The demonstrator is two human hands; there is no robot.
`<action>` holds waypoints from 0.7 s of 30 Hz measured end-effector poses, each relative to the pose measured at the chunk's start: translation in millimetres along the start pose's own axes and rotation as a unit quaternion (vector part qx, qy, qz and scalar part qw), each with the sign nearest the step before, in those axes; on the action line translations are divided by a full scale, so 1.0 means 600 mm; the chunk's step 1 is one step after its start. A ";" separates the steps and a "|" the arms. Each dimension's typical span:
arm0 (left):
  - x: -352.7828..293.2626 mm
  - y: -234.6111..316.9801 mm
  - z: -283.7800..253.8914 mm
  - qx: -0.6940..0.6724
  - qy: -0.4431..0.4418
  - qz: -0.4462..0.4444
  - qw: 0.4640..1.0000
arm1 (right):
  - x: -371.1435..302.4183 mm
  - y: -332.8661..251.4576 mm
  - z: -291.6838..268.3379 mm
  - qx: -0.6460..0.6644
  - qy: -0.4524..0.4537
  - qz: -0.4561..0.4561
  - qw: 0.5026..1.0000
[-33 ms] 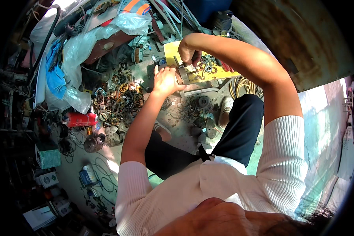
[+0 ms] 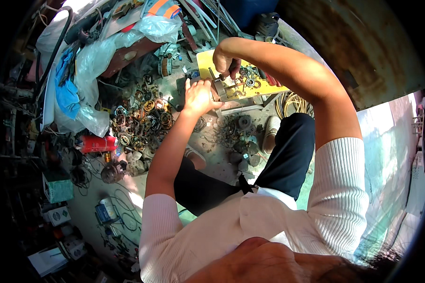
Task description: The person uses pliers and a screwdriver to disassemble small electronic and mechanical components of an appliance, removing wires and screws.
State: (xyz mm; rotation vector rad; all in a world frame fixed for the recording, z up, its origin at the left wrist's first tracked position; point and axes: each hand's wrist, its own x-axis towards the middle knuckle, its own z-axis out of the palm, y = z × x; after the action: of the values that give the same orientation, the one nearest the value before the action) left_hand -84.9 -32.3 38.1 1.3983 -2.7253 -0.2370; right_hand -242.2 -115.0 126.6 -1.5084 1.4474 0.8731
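My left hand (image 2: pixel 199 96) grips the near left side of a round, dark metal part (image 2: pixel 219 88) at the left end of a yellow bench top (image 2: pixel 236 94). A metal rod sticks out from that part to the right, and a short bar stands at its far side. Above the part, my right hand (image 2: pixel 226 65) is bent down with its fingers curled in; what they hold is hidden. Right of it lie several small rings and fittings, among them a silver ring (image 2: pixel 250 82), and a tool with red handles (image 2: pixel 272 80).
A heap of ring-shaped metal parts (image 2: pixel 146 111) covers the floor at left, with a red cylinder (image 2: pixel 97 143) beside it. Coiled yellow cable (image 2: pixel 293 104) lies right of the bench. Clear plastic sheeting (image 2: pixel 92 66) and a blue cloth (image 2: pixel 67 92) hang at far left.
My right hand and forearm have shifted very slightly left and up. My left hand stays on the round metal part.
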 end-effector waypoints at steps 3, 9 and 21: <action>0.005 0.011 -0.004 0.011 0.004 0.009 1.000 | 0.028 0.005 -0.051 0.012 -0.101 0.066 0.993; 0.009 0.011 -0.002 0.020 0.007 0.013 1.000 | 0.031 -0.006 -0.051 0.030 -0.111 0.063 0.991; 0.015 0.018 0.008 -0.013 0.025 0.024 0.999 | 0.069 0.047 0.071 0.454 0.051 -0.076 0.887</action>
State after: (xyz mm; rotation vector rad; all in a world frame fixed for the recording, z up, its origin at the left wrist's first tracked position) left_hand -99.5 -33.2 35.2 1.3130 -2.7013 -0.2300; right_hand -263.4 -92.0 69.2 -0.9181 1.4721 -0.0357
